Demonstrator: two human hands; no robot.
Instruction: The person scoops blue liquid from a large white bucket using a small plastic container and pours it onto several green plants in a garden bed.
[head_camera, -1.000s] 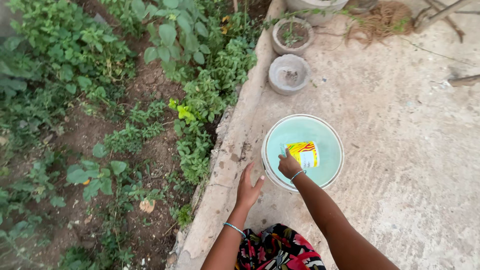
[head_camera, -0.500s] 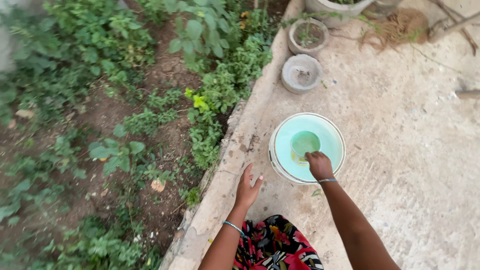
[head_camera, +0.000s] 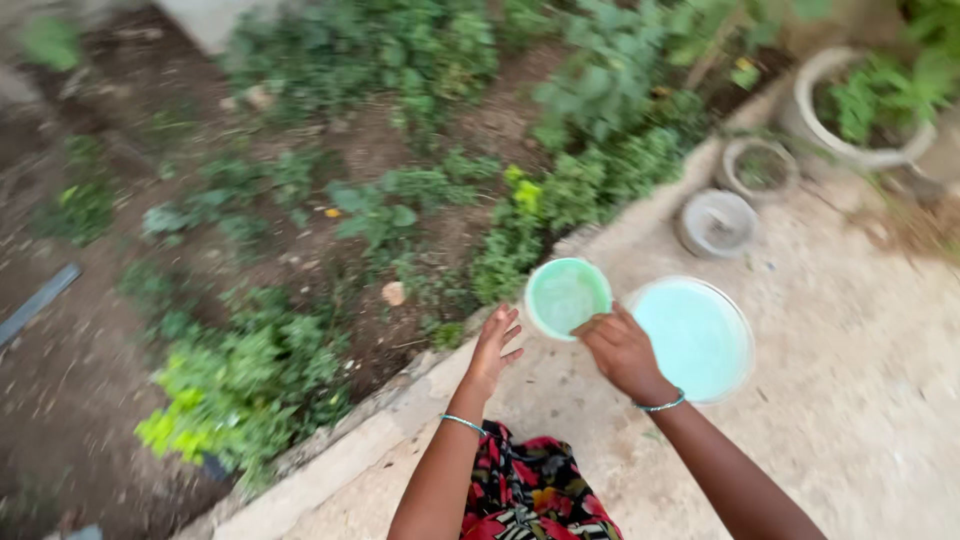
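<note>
garden bed (head_camera: 300, 230): bare soil with low green plants, filling the left and middle of the view; lower than the paving, well apart from both hands.
concrete kerb (head_camera: 370, 430): pale edge between soil and paving, running from the lower left up toward the pots; the left hand hangs just over it.
left hand (head_camera: 495, 345): raised, palm turned inward, fingers spread and holding nothing; just beside the small cup, not touching it. A thin bangle sits on the wrist.
small green cup (head_camera: 567, 297): round, shallow, pale green plastic, held in the air over the kerb, mouth toward the camera. It looks thin-walled and light, a little flexible at the rim, and probably slick if wet; whether it holds water I cannot tell. The rim on the near side is the natural place to pinch it.
right hand (head_camera: 622, 350): fingers closed on the cup's lower right rim, thumb on one side; bangle on this wrist too.
round basin (head_camera: 740, 345): pale blue-green, standing on the paving just right of the right hand, partly behind it.
grey bowl (head_camera: 716, 222): empty-looking, on the paving beyond the basin.
small pot (head_camera: 762, 168) and large planter (head_camera: 860, 110): further back by the kerb, greenery in the large one; neither blocks the hands.
</note>
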